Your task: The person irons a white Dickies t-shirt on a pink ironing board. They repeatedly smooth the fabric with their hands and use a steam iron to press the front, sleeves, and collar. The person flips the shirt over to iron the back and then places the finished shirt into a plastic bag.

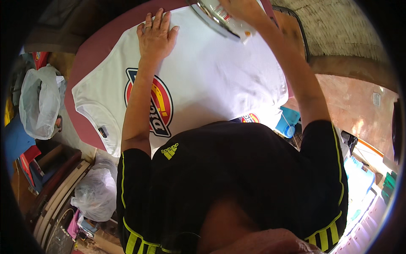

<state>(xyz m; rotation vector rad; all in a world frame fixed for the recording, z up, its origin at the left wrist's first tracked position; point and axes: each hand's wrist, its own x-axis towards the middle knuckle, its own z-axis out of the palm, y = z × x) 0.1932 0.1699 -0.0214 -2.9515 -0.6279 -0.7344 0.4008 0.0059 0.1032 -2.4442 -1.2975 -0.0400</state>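
Note:
A white T-shirt (198, 80) with a colourful printed emblem lies spread over a dark red ironing board (99, 48), its neckline toward the left. My left hand (155, 39) rests flat on the shirt's far edge, fingers apart, a ring on one of them. At the far right side of the shirt, my right hand (244, 9) is closed around the top of a clothes iron (215, 17). The iron is shiny and silver, partly cut off by the upper edge of the view. My left forearm covers part of the emblem.
Left of the board hangs a translucent plastic bag (40, 103). Another stuffed plastic bag (96, 194) sits lower left, beside stacked boards (61, 197). A blue plastic container (287, 120) stands close to my right side. A dark-rimmed chair (292, 31) is beyond the iron.

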